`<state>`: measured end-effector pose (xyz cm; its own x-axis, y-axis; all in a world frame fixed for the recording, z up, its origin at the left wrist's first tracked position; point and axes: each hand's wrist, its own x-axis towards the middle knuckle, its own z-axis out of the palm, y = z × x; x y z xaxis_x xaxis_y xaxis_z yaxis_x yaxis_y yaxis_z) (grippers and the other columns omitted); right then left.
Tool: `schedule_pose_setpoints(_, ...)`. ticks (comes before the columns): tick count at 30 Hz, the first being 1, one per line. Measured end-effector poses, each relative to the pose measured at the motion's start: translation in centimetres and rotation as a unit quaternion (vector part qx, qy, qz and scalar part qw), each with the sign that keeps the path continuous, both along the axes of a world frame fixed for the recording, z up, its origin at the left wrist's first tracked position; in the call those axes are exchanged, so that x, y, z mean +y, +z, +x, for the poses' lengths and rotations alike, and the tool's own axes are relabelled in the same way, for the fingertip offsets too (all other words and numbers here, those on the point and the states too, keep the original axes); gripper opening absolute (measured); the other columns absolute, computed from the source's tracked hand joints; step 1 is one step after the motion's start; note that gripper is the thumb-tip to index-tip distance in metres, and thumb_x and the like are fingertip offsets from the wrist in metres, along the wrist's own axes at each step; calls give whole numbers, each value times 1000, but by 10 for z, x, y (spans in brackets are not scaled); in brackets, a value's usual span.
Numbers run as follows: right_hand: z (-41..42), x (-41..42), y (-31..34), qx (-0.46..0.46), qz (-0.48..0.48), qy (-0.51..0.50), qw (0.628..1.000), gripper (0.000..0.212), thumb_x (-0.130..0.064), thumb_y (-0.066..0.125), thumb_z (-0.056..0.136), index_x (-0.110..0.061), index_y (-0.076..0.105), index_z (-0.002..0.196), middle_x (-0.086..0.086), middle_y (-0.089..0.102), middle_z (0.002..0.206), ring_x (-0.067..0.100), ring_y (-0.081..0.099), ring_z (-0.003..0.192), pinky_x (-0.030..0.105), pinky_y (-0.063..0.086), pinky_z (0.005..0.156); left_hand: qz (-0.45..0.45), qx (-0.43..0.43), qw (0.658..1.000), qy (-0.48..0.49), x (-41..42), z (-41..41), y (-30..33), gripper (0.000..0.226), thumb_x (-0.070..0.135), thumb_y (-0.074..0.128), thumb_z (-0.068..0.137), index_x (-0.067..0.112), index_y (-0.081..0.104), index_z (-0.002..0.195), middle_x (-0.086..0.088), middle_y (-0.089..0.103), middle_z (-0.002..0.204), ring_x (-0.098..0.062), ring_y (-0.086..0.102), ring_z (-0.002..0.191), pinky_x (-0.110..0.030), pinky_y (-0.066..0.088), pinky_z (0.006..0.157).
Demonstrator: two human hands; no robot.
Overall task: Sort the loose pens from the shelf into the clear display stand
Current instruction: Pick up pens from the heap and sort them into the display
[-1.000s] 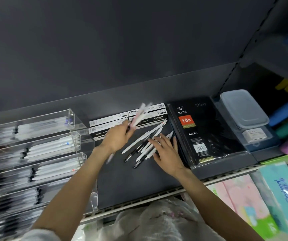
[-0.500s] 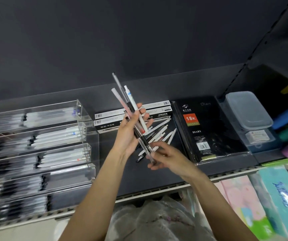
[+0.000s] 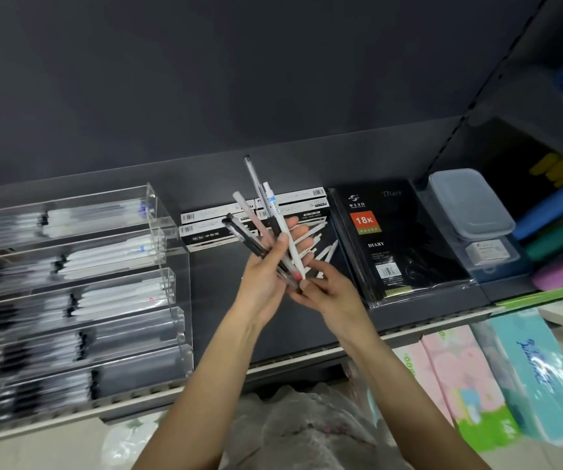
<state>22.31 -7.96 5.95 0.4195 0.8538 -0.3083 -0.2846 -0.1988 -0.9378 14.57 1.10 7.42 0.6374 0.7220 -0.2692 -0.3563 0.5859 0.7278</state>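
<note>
From the head camera — the only view I am getting — I am seeing the left hand (image 3: 266, 269) raised over the dark shelf (image 3: 226, 320) near the centre of the frame, its fingers and thumb curling round a fanned bunch of pens (image 3: 266, 232). The bunch is spreading upward toward twelve o'clock: a clear pen with a dark cap is reaching highest, a white pen with a blue band is lying just beside it, a pale pinkish one is leaning toward eleven, and a black one is tilting toward ten. The right hand (image 3: 332, 293) is sitting at about four o'clock from the left, its fingertips pinching at the lower ends of the same bunch, where a red tip is showing.

Behind the hands, more loose white pens (image 3: 324, 252) are lying on the shelf at about two o'clock from the bunch, partly hidden by the fingers. The clear display stand (image 3: 171, 266) is standing at nine o'clock, well apart from the hands — its tiered trays are holding rows of white and dark pens, though that side is blurring too much for me to count.

Flat black-and-white pen boxes (image 3: 212, 232) are lying at the back of the shelf, behind the bunch. A black diary (image 3: 392, 239) with an orange 18K label is lying at three o'clock, and a lidded plastic container (image 3: 466, 201) is sitting beyond it. Tissue packs (image 3: 524, 378) are showing at five o'clock, below the shelf edge.
</note>
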Motion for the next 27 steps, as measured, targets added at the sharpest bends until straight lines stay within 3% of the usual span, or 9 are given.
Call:
schedule_pose_setpoints(4, 6, -9, 1, -126, -54, 38, 990, 43, -9, 57, 91, -18, 45, 132, -1, 67, 106, 14, 63, 102, 31, 48, 97, -11, 11, 1000, -27, -1, -14, 3, 25, 14, 42, 99, 12, 61, 115, -1, 72, 96, -15, 69, 87, -39, 56, 86)
schedule_pose_setpoints(7, 19, -3, 19, -174, -2, 24, 984, 44, -7, 58, 90, -26, 47, 128, -4, 60, 119, 12, 55, 114, 30, 43, 101, -15, 34, 996, -87, -4, -26, 6, 25, 14, 43, 97, 15, 63, 113, 0, 73, 97, -14, 70, 87, -32, 59, 74)
schedule_pose_setpoints(11, 35, 20, 54, -197, 52, 42, 978, 41, -18, 57, 92, -29, 46, 130, -4, 60, 120, 9, 58, 107, 23, 43, 96, -12, 70, 984, -166, -10, -39, 8, 23, 11, 45, 96, 15, 63, 109, 2, 74, 92, -11, 70, 83, -29, 58, 66)
schedule_pose_setpoints(15, 45, 43, 70, -255, 66, 131, 956, 43, -23, 61, 90, -29, 47, 130, 6, 66, 108, 11, 66, 90, 20, 50, 86, -2, 79, 970, -228, -18, -48, 5, 24, 14, 50, 90, 14, 64, 109, 0, 74, 97, -13, 70, 91, -29, 58, 65)
schedule_pose_setpoints(18, 48, 51, 68, -269, 61, 182, 944, 33, -17, 63, 89, -21, 57, 121, 13, 68, 99, 20, 67, 83, 23, 52, 85, -5, 77, 966, -246, -20, -55, 2, 29, 17, 54, 85, 13, 64, 111, -2, 72, 95, -14, 69, 84, -30, 58, 67)
schedule_pose_setpoints(21, 49, 53, 64, -253, 50, 203, 945, 22, -13, 64, 88, -16, 65, 110, -1, 70, 91, 12, 67, 82, 18, 51, 81, 4, 77, 964, -255, -23, -60, -1, 35, 18, 55, 86, 15, 61, 120, 0, 67, 88, -12, 63, 75, -34, 57, 71)
schedule_pose_setpoints(25, 44, 55, 56, -312, 33, 217, 924, 18, -18, 63, 89, -20, 69, 106, -4, 68, 106, 9, 65, 93, 24, 50, 88, -14, 44, 962, -270, -25, -63, -3, 40, 19, 51, 90, 19, 54, 130, 1, 55, 75, -12, 54, 68, -48, 55, 85)
schedule_pose_setpoints(27, 43, 56, 57, -372, 51, 225, 899, 22, -22, 65, 88, -23, 67, 110, -6, 64, 106, 7, 61, 90, 22, 47, 83, -12, 32, 958, -285, -24, -65, -4, 40, 17, 48, 93, 17, 52, 133, 1, 49, 72, -12, 51, 66, -56, 49, 93)
